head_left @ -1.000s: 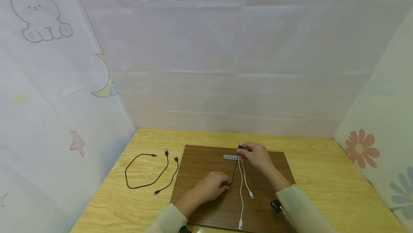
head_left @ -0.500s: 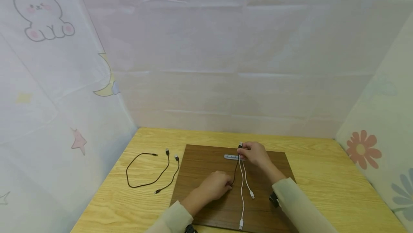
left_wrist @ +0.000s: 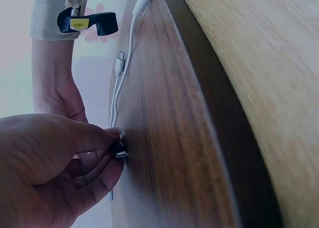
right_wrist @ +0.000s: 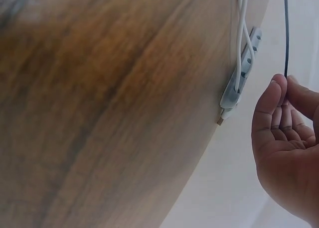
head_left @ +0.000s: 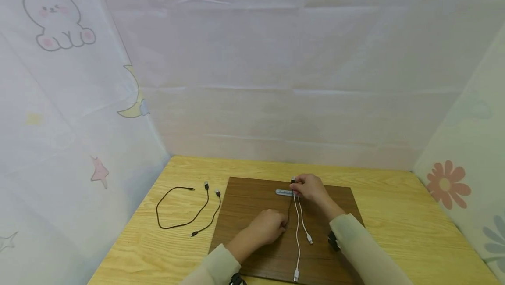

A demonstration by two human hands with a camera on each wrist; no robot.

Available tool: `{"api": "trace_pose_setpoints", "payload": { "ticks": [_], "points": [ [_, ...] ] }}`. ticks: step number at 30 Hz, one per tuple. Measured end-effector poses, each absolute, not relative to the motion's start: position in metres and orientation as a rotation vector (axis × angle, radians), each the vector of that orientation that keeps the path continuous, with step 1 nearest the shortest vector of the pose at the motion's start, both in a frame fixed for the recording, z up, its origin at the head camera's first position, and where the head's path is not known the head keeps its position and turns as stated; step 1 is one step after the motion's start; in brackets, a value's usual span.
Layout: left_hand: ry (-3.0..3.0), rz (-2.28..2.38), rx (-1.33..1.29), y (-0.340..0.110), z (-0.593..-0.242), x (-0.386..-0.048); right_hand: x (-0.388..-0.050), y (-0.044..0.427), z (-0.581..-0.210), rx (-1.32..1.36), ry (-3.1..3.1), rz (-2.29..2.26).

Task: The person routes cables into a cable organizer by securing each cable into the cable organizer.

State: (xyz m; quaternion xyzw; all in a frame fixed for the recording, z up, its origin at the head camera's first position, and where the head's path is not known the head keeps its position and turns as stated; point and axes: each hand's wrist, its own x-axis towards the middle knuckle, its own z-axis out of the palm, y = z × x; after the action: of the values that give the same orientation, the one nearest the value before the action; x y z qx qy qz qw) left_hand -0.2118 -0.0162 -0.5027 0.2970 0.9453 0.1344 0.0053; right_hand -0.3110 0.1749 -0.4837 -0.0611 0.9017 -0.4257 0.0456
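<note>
A black USB cable (head_left: 289, 210) is stretched between my two hands above the dark brown board. My right hand (head_left: 311, 187) pinches it just below its USB plug (head_left: 293, 180), over the grey cable holder (head_left: 282, 192). Lower down, my left hand (head_left: 267, 227) pinches its other end; the small black connector (left_wrist: 119, 150) peeks out from the fingertips in the left wrist view. Two white cables (head_left: 297, 232) run from the holder down across the board. In the right wrist view they sit in slots of the holder (right_wrist: 242, 71), with further slots beside them.
Left of the brown board (head_left: 244, 197), a longer black cable (head_left: 158, 215) and a shorter black cable (head_left: 213, 220) lie on the yellow wooden table (head_left: 134, 250). Printed cloth walls (head_left: 252, 79) close off the back and both sides.
Relative to the board, my right hand has brought the USB plug slightly left and down towards the holder. My left hand has shifted a little to the right. The head view has turned slightly.
</note>
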Motion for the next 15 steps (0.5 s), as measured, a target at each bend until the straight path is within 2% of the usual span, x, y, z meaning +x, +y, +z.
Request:
{"api": "trace_pose_setpoints", "payload": {
  "ticks": [15],
  "points": [
    [2.906,0.411,0.89,-0.0118,-0.5047,-0.2181,-0.3177,0.1733,-0.4913,-0.229,2.791,-1.201]
  ]
}}
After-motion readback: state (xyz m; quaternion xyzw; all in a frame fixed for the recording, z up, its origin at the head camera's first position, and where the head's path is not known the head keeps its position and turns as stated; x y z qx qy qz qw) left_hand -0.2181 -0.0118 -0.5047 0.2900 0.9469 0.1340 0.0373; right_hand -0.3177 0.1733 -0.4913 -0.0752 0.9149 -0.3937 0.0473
